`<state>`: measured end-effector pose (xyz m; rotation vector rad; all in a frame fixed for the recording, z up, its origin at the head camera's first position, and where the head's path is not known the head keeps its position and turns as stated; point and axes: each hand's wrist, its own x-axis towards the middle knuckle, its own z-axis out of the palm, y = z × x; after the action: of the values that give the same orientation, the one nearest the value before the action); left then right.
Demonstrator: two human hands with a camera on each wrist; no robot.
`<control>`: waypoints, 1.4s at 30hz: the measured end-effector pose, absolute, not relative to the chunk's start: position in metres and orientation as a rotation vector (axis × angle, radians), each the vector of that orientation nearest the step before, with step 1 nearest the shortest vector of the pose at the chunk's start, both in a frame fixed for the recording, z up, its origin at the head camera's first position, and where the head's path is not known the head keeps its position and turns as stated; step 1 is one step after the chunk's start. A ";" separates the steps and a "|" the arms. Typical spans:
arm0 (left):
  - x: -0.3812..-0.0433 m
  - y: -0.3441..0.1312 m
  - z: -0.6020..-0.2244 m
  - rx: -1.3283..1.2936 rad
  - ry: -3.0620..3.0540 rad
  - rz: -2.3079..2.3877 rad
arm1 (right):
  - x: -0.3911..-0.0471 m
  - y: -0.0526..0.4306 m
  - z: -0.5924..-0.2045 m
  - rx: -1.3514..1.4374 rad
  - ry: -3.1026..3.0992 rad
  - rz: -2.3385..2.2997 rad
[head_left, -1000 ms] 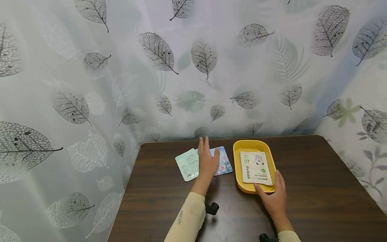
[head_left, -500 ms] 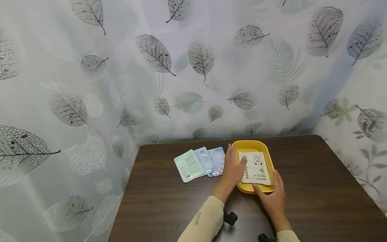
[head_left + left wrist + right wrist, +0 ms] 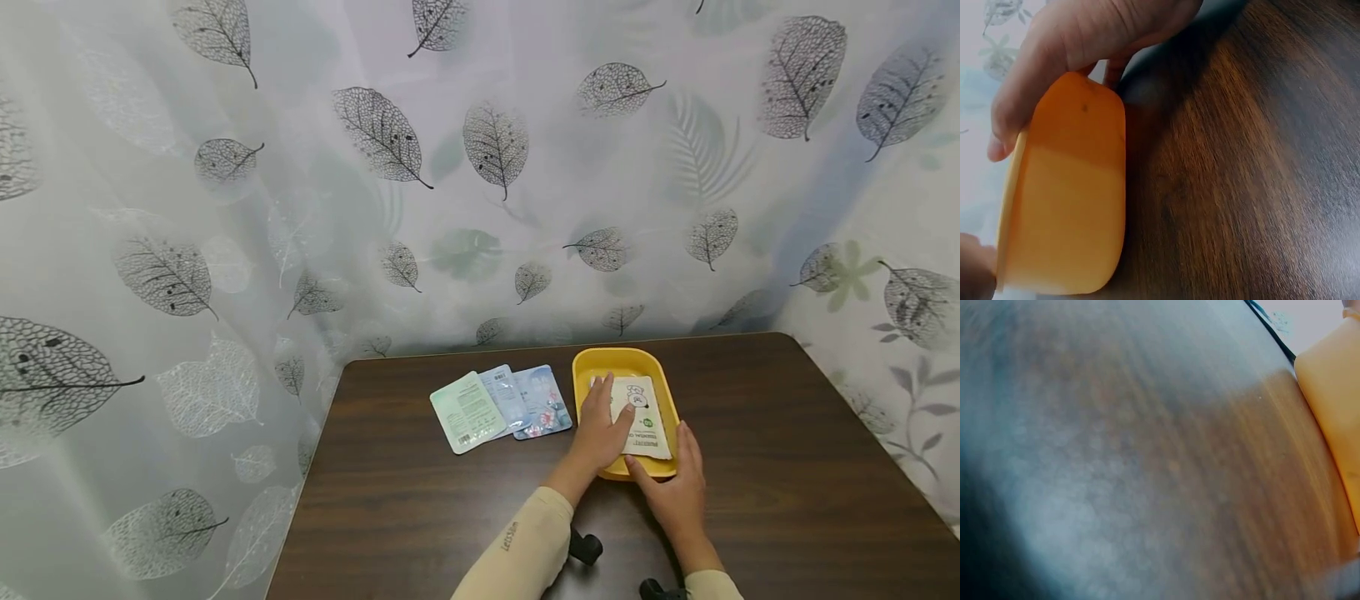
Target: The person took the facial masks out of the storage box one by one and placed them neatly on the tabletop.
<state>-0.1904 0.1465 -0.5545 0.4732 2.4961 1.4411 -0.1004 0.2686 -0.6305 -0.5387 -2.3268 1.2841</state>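
Observation:
A yellow tray stands on the table; its near end fills part of the left wrist view. In it lies a white flat packet with an animal drawing and the words "ESSENTIAL OIL". My left hand reaches over the tray's left side, thumb above the packet and fingers near its left edge. Whether it pinches the packet cannot be seen. My right hand holds the tray's near right corner, its thumb over the rim. The right wrist view shows the tray's wall but not the right hand's grip.
Left of the tray, a mint-green sachet, a pale blue sachet and a flowered blue sachet lie overlapping in a row. The brown wooden table ends at a leaf-patterned curtain behind.
My left hand has moved right from above the sachets to over the packet in the tray, uncovering the sachets. My right hand stays at the tray's corner. The head view shifts slightly.

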 end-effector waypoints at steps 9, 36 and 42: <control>-0.197 0.161 -0.554 0.295 2.469 1.180 | -0.101 0.269 -0.629 -0.530 -2.315 1.275; -0.197 0.161 -0.560 0.254 2.447 1.248 | -0.100 0.266 -0.630 -0.542 -2.320 1.264; -0.198 0.160 -0.562 0.235 2.447 1.360 | -0.100 0.265 -0.630 -0.535 -2.311 1.261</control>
<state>-0.1985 0.1598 -0.5616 0.2351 2.4467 1.3595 -0.1001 0.2653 -0.6300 -0.5354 -2.3107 1.2610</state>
